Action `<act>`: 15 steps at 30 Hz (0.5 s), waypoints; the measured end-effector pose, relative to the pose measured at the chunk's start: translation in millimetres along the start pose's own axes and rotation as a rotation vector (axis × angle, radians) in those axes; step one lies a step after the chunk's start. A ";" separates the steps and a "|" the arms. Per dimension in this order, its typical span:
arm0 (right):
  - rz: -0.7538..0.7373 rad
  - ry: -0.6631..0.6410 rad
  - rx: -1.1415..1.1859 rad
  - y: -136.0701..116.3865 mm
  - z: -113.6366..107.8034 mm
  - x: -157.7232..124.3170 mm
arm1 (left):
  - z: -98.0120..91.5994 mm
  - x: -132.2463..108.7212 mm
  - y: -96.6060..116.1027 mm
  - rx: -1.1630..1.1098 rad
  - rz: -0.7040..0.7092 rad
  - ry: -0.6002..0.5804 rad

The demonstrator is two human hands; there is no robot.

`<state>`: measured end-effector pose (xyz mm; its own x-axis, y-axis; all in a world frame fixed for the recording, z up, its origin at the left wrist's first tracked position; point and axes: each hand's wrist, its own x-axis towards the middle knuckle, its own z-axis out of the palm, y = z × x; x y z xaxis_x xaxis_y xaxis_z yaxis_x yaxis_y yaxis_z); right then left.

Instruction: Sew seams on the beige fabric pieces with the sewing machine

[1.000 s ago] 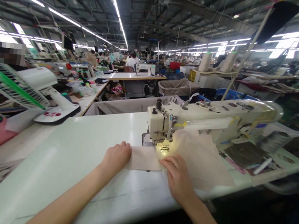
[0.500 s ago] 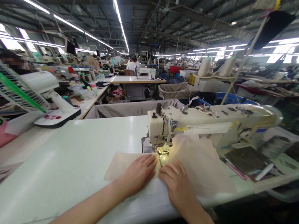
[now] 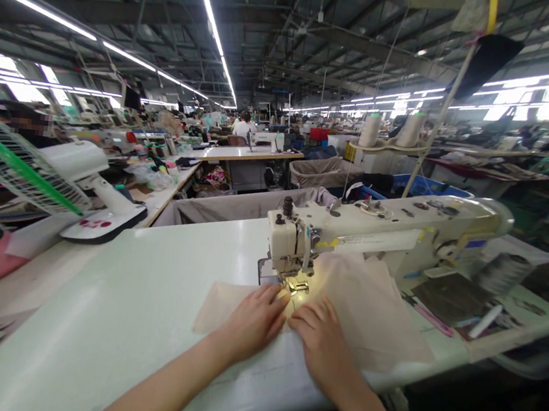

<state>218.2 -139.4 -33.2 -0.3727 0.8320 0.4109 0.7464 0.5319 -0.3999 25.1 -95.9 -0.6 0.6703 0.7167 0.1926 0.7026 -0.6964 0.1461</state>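
Two hands of yours meet at the sewing machine (image 3: pixel 390 221), whose lit presser foot (image 3: pixel 299 287) stands at 12 o'clock, just beyond your fingertips. Your left hand (image 3: pixel 255 321) lies flat, fingers close together, on the smaller piece of beige cloth (image 3: pixel 219 299); your right hand (image 3: pixel 322 341) has its fingers bent and held narrow, tips down beside the foot. You cannot tell whether either hand pinches fabric or only presses it. The larger piece of beige cloth (image 3: pixel 375 321) spreads from 1 to 3 o'clock of your right hand, its far side running beneath the machine arm. The pale tabletop (image 3: pixel 135 321) reaches widely toward 9 and 10 o'clock, up to the fan (image 3: pixel 74 175), which stands well apart from your left hand. The table's near edge passes under your forearms at 6 o'clock. Room is tighter at 3 o'clock, where pink-handled scissors (image 3: pixel 434 318) lie near the larger piece's outer edge, with a grey thread cone (image 3: pixel 503 274) beyond them at 2. Your hands cover the smaller piece's right end, so whether both pieces join is hidden. The needle's tip is too small to make out; the fan is cut off at the frame's side.
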 end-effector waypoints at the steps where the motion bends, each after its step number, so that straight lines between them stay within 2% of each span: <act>1: 0.000 0.004 0.003 0.6 0.6 0.2 | 1.5 0.2 -0.4 0.004 0.000 0.008; 7: -0.002 0.022 0.028 3.3 3.4 1.6 | 8.0 0.4 -0.9 0.028 0.001 0.044; 15: -0.011 0.016 0.020 3.3 2.9 1.2 | 5.0 0.9 2.1 0.036 -0.007 0.022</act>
<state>218.6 -136.1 -36.4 -0.3714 0.8237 0.4285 0.7315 0.5438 -0.4114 28.3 -96.5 -5.0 0.6603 0.7201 0.2133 0.7155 -0.6895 0.1127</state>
